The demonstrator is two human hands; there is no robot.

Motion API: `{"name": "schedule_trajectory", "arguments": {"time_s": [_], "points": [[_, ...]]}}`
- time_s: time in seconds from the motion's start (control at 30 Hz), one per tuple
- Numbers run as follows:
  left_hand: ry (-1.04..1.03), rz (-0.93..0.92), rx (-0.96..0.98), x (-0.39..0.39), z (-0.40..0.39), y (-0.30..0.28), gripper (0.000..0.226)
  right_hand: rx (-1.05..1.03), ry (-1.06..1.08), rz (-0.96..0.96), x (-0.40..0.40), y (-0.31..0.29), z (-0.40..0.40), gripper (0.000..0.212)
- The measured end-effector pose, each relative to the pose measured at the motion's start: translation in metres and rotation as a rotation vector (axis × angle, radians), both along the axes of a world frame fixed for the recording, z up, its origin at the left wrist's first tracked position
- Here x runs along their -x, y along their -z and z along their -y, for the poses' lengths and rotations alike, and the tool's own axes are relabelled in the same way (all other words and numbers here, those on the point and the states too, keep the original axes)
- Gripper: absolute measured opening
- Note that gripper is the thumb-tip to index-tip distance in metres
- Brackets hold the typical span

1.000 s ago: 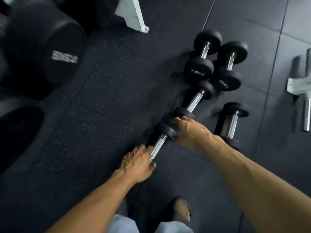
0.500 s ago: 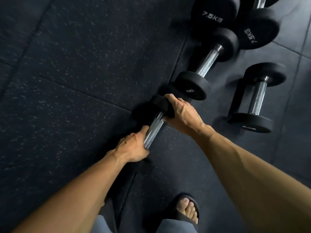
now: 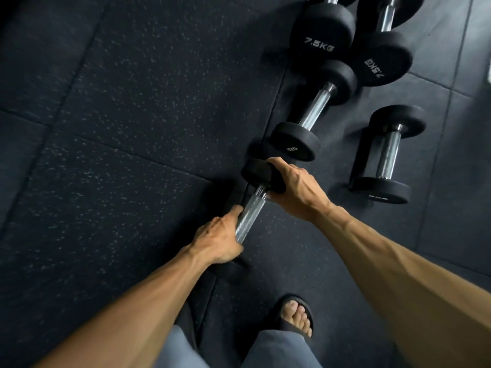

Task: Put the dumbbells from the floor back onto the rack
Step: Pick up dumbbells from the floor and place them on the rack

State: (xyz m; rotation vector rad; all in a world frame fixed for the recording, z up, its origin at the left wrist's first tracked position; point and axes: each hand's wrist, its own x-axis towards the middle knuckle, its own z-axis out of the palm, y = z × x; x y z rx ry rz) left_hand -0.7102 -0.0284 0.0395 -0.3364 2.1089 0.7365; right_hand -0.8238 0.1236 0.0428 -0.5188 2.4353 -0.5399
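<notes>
The step in hand is the pick-up of the first dumbbell (image 3: 252, 205), the one nearest the person, and I take it as the landmark for everything else. It lies on the dark rubber floor (image 3: 132, 128), its knurled chrome bar running diagonally away from the person. The left hand (image 3: 220, 240) is wrapped around the near end of that bar, fingers closed on it. The right hand (image 3: 292, 187) is clamped over the far black head, fingers curled across its rim. The near head is hidden under the left hand and in shadow, so I cannot say for sure whether the weight has left the floor; it looks barely raised, if at all.

Just beyond the held dumbbell's far head lies a second dumbbell (image 3: 313, 112), nearly in line with it, its near head close to the right hand's fingertips. To the right of the held one, well apart, a short dumbbell (image 3: 388, 152) rests on the floor. Farther off, past the second one, two 7.5 kg dumbbells (image 3: 353, 41) lie side by side. A sandalled foot (image 3: 295, 317) stands near the held dumbbell's close end.

No rack is in view, so none of the task looks done. The next move calls for a clean lift with both hands, clearing the neighbouring head and the toes below, then a turn toward the rack.
</notes>
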Motion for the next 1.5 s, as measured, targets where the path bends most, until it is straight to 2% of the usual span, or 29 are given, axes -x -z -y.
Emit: {"name": "schedule_trajectory", "arguments": {"time_s": [0.13, 0.27, 0.5, 0.67, 0.87, 1.13, 1.3, 1.5], "points": [[-0.028, 0.006, -0.041, 0.003, -0.002, -0.055, 0.083, 0.016, -0.046, -0.057, 0.007, -0.057, -0.002, 0.059], [-0.102, -0.004, -0.105, 0.009, 0.0, -0.134, 0.078, 0.004, -0.086, -0.076, 0.023, -0.138, 0.002, 0.059], [-0.161, -0.097, -0.102, 0.033, 0.014, -0.308, 0.067, 0.035, -0.178, -0.159, 0.056, -0.321, 0.024, 0.059], [-0.262, -0.196, -0.103, 0.048, 0.035, -0.432, 0.069, 0.087, -0.268, -0.233, 0.082, -0.456, 0.054, 0.057], [-0.398, -0.344, -0.125, 0.051, 0.069, -0.543, 0.073, 0.141, -0.399, -0.302, 0.101, -0.584, 0.106, 0.05], [-0.504, -0.475, -0.001, 0.06, 0.151, -0.632, 0.085, 0.187, -0.645, -0.371, 0.123, -0.69, 0.22, 0.053], [-0.557, -0.5, 0.089, 0.077, 0.231, -0.672, 0.09, 0.247, -0.714, -0.402, 0.145, -0.729, 0.311, 0.058], [-0.65, -0.516, 0.132, 0.089, 0.313, -0.699, 0.082, 0.307, -0.798, -0.405, 0.168, -0.752, 0.408, 0.055]]}}
